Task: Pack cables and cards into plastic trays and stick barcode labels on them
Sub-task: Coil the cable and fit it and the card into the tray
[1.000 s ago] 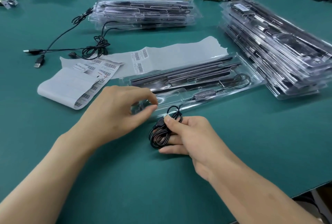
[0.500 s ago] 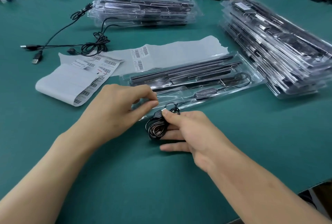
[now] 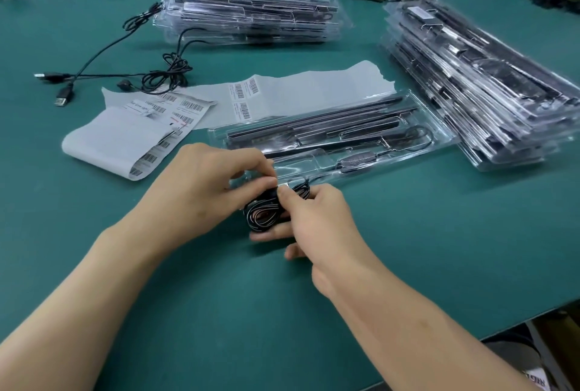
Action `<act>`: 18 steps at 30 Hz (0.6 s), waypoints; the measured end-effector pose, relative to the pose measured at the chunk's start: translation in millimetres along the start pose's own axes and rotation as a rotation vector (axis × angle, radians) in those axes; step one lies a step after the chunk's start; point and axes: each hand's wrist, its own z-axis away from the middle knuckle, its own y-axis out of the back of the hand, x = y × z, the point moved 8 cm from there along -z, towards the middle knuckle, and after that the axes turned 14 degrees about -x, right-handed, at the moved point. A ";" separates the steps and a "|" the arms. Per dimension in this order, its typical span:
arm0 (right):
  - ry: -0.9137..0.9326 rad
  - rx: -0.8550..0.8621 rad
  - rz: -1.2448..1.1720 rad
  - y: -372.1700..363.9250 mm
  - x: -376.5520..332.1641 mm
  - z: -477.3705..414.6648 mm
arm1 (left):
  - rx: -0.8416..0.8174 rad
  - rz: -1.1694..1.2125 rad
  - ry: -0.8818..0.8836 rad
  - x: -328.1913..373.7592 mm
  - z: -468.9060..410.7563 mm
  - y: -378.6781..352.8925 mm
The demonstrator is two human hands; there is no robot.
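Two hands work one coiled black cable (image 3: 262,216) just in front of the open plastic tray (image 3: 442,136), which lies on the green bench (image 3: 439,233) with dark strips in its long slots; the right hand (image 3: 317,221) cradles the coil, its fingers (image 3: 273,235) curled under and round the loops so they cannot spring apart; the left hand (image 3: 204,189) pinches what looks like the cable's plug end between thumb and forefinger, though the contact is partly hidden; the bundle sits close to the tray's near left corner, which I judge to be the pocket meant for it; a barcode label sheet (image 3: 125,139) lies curled just left of the tray, handy for the sticking step; loose cables (image 3: 163,73) wait farther back, beside a stack of packed trays (image 3: 251,17).
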 end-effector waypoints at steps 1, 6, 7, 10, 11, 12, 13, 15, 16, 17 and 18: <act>0.004 0.024 0.020 1.1 0.6 0.7 | 0.003 0.001 -0.002 0.3 0.4 0.0; 0.020 0.052 -0.080 0.8 5.5 0.2 | 0.001 0.023 0.022 -1.8 1.2 0.5; 0.039 0.047 -0.125 -0.4 5.3 0.1 | -0.005 0.034 0.024 -2.3 1.3 0.5; 0.107 0.046 -0.222 0.0 3.7 1.8 | -0.036 0.050 0.013 -2.2 1.1 0.1; 0.123 0.046 -0.224 1.7 3.0 2.1 | -0.054 0.054 0.009 -2.3 1.1 0.0; 0.132 0.045 -0.211 3.7 2.5 2.2 | -0.075 0.063 0.008 -3.2 1.1 0.1; 0.135 0.040 -0.193 5.3 1.7 2.1 | -0.098 0.081 0.010 -5.1 1.2 0.3; 0.132 0.025 -0.168 7.1 0.5 1.6 | -0.157 0.151 0.025 -9.1 2.6 0.6; 0.131 0.016 -0.167 7.4 -0.1 1.8 | -0.191 0.179 0.029 -9.5 3.6 0.4; 0.130 0.004 -0.171 7.1 -0.8 1.9 | -0.220 0.190 0.028 -8.9 4.5 0.1; 0.128 -0.013 -0.181 7.1 -1.2 1.9 | -0.241 0.190 0.026 -8.1 5.1 -0.1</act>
